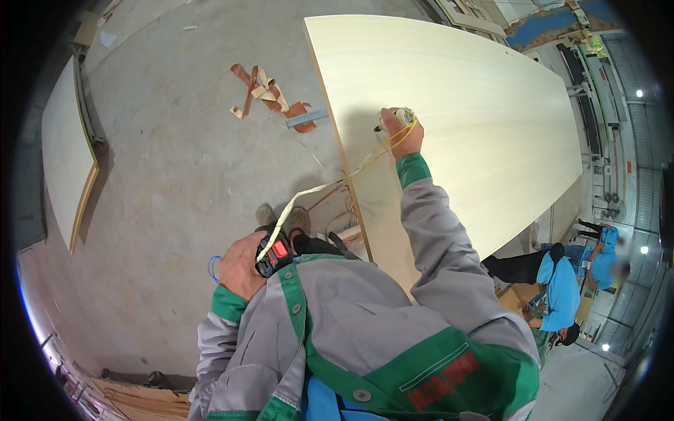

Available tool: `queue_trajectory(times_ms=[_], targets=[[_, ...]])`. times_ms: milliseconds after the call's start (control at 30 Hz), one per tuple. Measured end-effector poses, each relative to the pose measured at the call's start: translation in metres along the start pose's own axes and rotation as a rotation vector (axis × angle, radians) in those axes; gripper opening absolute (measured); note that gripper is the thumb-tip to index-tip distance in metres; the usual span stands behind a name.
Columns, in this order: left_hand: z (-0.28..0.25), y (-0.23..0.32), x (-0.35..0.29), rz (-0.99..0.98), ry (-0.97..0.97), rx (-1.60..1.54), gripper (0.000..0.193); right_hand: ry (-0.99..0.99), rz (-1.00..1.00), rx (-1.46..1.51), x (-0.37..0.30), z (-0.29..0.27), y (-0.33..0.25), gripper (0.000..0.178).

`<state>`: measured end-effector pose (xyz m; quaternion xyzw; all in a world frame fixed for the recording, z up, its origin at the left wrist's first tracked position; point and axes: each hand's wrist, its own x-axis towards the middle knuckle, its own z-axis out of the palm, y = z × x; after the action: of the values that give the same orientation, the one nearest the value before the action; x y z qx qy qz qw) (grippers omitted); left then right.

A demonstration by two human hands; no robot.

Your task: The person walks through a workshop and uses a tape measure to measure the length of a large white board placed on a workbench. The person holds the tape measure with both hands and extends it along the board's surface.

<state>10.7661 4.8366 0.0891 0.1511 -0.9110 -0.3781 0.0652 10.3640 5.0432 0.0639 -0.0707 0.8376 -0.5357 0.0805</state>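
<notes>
My left hand (241, 268) is closed around a black and red battery pack (276, 254) beside my waist. From the pack, a cord wrapped in pale tape (303, 195) runs up to the right and parts into thin yellow wires. My right hand (405, 135) is closed on a small pale tool (404, 116) with the yellow wires at its end; my fingers hide most of it, so I cannot tell its kind. It is held over a large cream-coloured wooden panel (456, 91), near the panel's left edge, where a shadow falls.
Torn brown and tan strips (263, 91) lie on the concrete floor (189, 154) left of the panel, near a grey metal bar (307, 118). Another board (67, 154) stands at far left. Two people in blue shirts (562, 291) are at the right.
</notes>
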Motion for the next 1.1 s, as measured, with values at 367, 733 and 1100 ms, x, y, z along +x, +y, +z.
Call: queue_trajectory(times_ms=[367,733,1100], targets=[[-0.024,-0.03,0.069,0.061,-0.014,0.032,0.058,0.073,0.01,-0.121,0.046,0.035,0.003,0.037],[-0.039,-0.055,0.108,0.053,-0.147,0.061,0.046,0.143,0.014,-0.005,0.067,0.047,-0.01,0.035],[-0.055,-0.055,0.146,0.055,-0.199,0.02,0.062,0.149,0.014,0.081,0.096,0.067,-0.02,0.033]])
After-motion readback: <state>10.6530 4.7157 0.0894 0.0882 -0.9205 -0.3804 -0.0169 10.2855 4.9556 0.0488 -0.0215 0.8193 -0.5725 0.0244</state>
